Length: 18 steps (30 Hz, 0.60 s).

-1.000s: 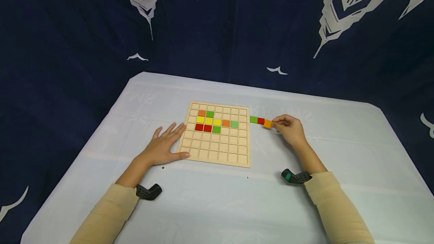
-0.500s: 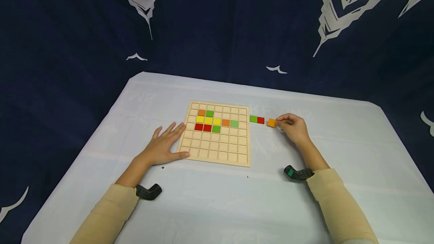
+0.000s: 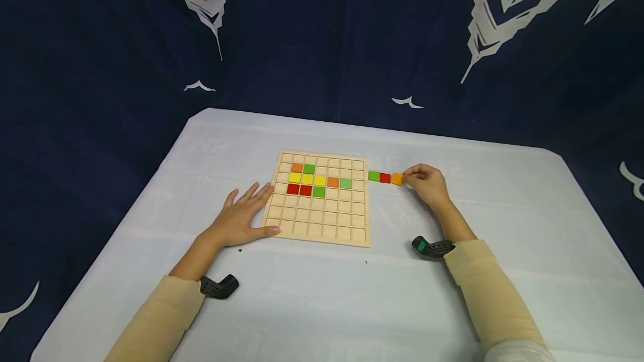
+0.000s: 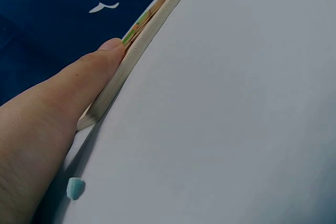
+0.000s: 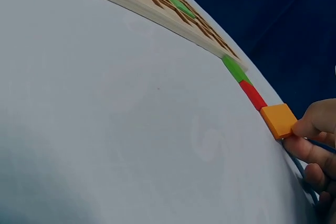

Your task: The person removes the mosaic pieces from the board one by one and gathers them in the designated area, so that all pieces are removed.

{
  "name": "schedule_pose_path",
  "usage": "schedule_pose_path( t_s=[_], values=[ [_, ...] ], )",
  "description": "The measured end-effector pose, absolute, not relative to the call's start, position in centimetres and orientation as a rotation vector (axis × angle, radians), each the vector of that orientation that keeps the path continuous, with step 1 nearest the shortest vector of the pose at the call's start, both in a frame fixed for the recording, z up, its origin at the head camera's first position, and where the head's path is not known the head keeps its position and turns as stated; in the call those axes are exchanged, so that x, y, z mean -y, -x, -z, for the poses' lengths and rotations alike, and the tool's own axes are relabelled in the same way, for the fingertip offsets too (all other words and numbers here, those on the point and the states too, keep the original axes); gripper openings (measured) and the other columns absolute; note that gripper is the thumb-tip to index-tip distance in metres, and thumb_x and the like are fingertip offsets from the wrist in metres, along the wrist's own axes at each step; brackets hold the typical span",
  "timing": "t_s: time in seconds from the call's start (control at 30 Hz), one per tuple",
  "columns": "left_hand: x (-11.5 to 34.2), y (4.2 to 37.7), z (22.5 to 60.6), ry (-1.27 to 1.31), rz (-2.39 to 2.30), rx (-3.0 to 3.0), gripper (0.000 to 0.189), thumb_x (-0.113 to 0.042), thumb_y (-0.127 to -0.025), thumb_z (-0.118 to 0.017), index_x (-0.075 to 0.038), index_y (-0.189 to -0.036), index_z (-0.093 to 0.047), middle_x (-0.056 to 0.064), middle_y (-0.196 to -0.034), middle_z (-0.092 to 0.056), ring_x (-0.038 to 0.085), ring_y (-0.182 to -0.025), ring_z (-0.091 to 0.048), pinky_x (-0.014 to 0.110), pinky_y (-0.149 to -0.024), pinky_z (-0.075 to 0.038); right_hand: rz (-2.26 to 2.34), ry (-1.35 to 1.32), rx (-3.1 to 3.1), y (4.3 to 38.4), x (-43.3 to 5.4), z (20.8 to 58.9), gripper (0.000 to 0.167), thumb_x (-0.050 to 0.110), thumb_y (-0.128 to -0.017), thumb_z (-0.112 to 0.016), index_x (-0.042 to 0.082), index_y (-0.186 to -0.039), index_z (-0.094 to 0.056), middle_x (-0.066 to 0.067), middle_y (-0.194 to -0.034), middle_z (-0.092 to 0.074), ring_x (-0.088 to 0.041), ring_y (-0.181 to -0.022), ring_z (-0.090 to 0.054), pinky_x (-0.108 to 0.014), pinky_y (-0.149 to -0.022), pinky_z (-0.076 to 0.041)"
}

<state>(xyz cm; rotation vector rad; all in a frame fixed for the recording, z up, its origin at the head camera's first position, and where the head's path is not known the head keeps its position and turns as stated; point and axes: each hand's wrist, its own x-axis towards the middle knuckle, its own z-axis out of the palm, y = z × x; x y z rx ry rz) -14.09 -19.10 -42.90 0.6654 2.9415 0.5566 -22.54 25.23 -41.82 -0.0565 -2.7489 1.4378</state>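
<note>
Between thumb and fingertips my right hand (image 3: 427, 184) pinches an orange square tile (image 5: 278, 120). That tile is at the right end of a short row, beside a red tile (image 3: 384, 178) and a green tile (image 3: 374, 176) that lies by the board's right edge. My left hand (image 3: 241, 219) rests with spread fingers on the left edge of the wooden grid board (image 3: 322, 233), its thumb (image 4: 94, 72) over the near corner. Several coloured tiles sit in the board's cells, among them a yellow tile (image 3: 307, 179), a dark red tile (image 3: 293, 189) and a light green tile (image 3: 345, 183).
A white cloth covers the table (image 3: 322, 306). Behind it hangs a dark blue curtain (image 3: 322, 43) with white patterns. A small dark speck (image 3: 240, 250) lies near my left hand. Black wrist devices (image 3: 219, 287) sit on both forearms.
My right hand first drew the orange tile rightward, away from the red one, then brought it back left against the row's end. My left hand has stayed on the board.
</note>
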Motion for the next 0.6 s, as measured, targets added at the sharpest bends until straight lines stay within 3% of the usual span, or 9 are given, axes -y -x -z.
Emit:
schedule_pose_path(
  t_s=[0.6],
  values=[
    [19.16,14.09,43.19,-0.666,-0.565,-2.956,0.099,-0.068,-0.083,-0.058,-0.012,-0.156,-0.022,0.004,-0.161,-0.02,0.028,-0.148,-0.01,0.061,-0.112,-0.001,-1.374,0.099,2.749,22.77,-24.63,42.28,0.02,0.013,-0.091,-0.065,-0.004,-0.1,-0.068,-0.007,-0.082,-0.063,-0.017,-0.074,-0.05,-0.02,-0.061,-0.041]
  ],
)
